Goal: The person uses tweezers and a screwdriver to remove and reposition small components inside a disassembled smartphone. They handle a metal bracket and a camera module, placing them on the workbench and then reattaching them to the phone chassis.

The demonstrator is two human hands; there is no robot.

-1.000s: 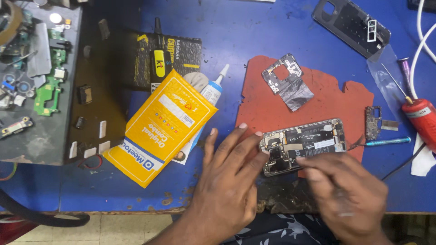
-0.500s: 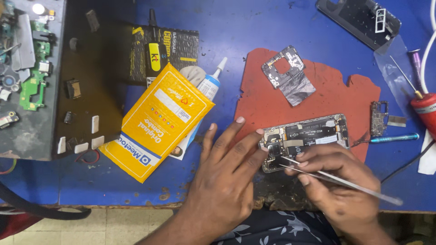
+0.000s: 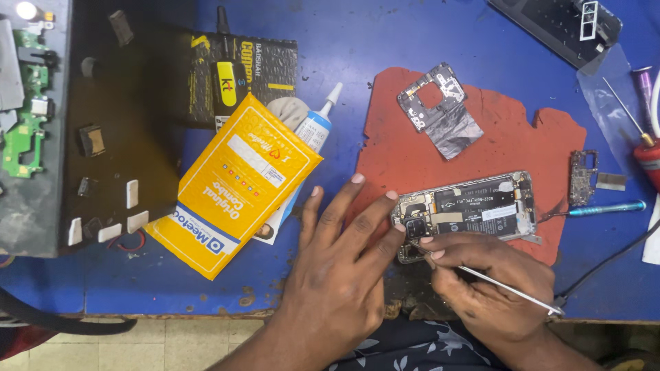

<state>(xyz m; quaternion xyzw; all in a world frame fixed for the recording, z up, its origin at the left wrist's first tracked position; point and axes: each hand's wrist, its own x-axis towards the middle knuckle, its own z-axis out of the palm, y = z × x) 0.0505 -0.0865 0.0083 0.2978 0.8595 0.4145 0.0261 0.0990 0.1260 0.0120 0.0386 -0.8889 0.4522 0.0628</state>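
Yellow padded packaging, a flat envelope (image 3: 237, 185), lay well to the left of the left hand (image 3: 340, 264), overlapping a black blister card (image 3: 240, 72) and a white glue tube (image 3: 316, 124) that sat just beyond it, all pushed aside so the working area stayed free. Farther left, a grey tray (image 3: 31, 137) held green circuit boards, well apart from both hands. The left hand lay flat on the blue table (image 3: 344, 41) with its fingers spread wide, holding nothing; its fingertips (image 3: 392, 196) pressed against the near end of the opened phone (image 3: 467, 209), apparently to brace the device against sliding. The phone rested on a red work mat (image 3: 481, 137), directly ahead of the right hand, back cover off and internal boards exposed. The right hand (image 3: 491, 282) was closed in a narrow pinch on metal tweezers (image 3: 505, 288), whose tip reached into the phone's left end near the camera module, while the long shank trailed back toward the wrist. A removed metal shield plate (image 3: 440, 110) lay on the mat beyond both hands. To the right of the right hand lay a small board fragment (image 3: 583, 177) and a blue-handled screwdriver (image 3: 605, 208), near enough to reach. A dark back cover (image 3: 557, 24) sat at the far right.
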